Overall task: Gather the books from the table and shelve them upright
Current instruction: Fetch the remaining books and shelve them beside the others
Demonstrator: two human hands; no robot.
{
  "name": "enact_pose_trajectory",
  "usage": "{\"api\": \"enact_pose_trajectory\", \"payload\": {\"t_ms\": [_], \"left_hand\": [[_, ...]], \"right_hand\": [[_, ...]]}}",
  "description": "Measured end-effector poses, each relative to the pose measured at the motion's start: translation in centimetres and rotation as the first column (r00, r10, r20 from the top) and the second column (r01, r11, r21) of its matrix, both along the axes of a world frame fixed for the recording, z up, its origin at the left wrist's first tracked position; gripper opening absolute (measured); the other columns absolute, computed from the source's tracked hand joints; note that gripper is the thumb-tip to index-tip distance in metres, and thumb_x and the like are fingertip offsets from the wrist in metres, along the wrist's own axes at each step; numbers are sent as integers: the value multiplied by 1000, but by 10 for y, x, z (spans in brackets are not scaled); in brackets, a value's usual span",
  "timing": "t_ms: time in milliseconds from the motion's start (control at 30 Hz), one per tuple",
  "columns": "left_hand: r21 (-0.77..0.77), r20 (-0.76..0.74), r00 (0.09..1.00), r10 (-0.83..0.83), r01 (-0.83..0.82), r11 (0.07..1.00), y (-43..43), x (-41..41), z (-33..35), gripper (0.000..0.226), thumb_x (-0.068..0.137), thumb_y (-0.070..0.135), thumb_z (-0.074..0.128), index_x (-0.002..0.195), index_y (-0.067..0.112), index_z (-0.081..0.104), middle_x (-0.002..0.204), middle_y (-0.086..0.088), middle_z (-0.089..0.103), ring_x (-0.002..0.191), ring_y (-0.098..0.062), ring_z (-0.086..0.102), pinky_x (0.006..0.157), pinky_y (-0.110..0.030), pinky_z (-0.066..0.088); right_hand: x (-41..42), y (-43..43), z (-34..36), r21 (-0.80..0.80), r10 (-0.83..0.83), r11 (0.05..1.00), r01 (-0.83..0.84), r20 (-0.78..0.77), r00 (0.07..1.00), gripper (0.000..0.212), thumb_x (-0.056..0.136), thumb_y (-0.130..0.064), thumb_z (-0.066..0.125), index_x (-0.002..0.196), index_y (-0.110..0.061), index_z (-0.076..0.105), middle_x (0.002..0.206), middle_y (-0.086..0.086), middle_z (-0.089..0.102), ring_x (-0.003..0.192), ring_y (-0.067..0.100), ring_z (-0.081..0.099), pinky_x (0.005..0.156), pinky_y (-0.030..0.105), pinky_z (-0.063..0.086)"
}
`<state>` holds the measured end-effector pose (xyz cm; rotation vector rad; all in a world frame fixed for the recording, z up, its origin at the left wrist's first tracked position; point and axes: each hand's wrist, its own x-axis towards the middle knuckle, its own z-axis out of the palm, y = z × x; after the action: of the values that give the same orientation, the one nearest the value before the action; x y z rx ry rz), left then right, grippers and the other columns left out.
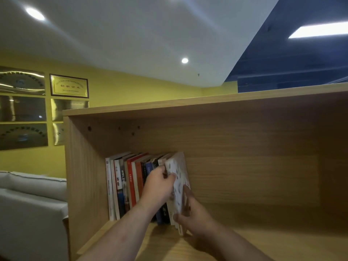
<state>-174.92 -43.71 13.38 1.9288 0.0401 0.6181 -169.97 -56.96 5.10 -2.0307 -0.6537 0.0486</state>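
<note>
Wooden bookshelf, yellow wall behind

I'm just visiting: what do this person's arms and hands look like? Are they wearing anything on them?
Nothing is worn on either. The left hand and right hand have no gloves, and I can make out no rings. The left forearm and right forearm show no sleeve, watch or strap up to the picture's edge.
</note>
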Motion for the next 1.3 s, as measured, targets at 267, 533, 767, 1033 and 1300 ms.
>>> {"api": "enact_pose_trajectory", "payload": {"t_ms": [267,533,767,1033,1300], "left_hand": [[394,182,943,279,-330,858,46,-4,-76,55,91,36,66,141,36,43,134,18,41,129,-4,40,109,-31,41],[392,-15,961,276,-248,886,66,13,-108,100,87,41,70,157,39,-2,163,7,-23,153,-22,-9,124,-42,10],[380,-11,963,268,-243,892,70,17,-113,98,88,35,68,156,42,-3,163,10,-22,152,-20,-13,122,-38,4],[348,120,946,301,-324,880,77,12,-95,81,89,31,67,153,42,18,156,8,13,148,-21,14,120,-41,22],[525,41,944,329,-300,797,119,33,-2,67,92,43,62,150,38,29,144,-5,35,132,-26,46,110,-40,45]], "right_hand": [[11,9,-7,31,6,999,-4,-61,998,102,90,-24,72,160,-43,0,156,-7,43,136,10,50,114,36,47],[25,10,-3,-20,42,999,-42,-31,999,96,96,-26,66,160,-43,-4,161,-5,37,144,15,42,119,41,40],[37,12,-5,-20,55,998,-56,-54,997,92,99,-28,63,159,-46,-4,165,-9,31,148,14,35,118,33,33],[48,9,-21,84,75,994,-69,-71,995,91,94,-26,72,152,-55,9,156,-18,37,141,9,42,115,31,38],[45,9,-21,71,48,996,-45,-36,998,101,86,-26,80,151,-57,9,145,-20,47,134,8,50,115,34,43]]}}
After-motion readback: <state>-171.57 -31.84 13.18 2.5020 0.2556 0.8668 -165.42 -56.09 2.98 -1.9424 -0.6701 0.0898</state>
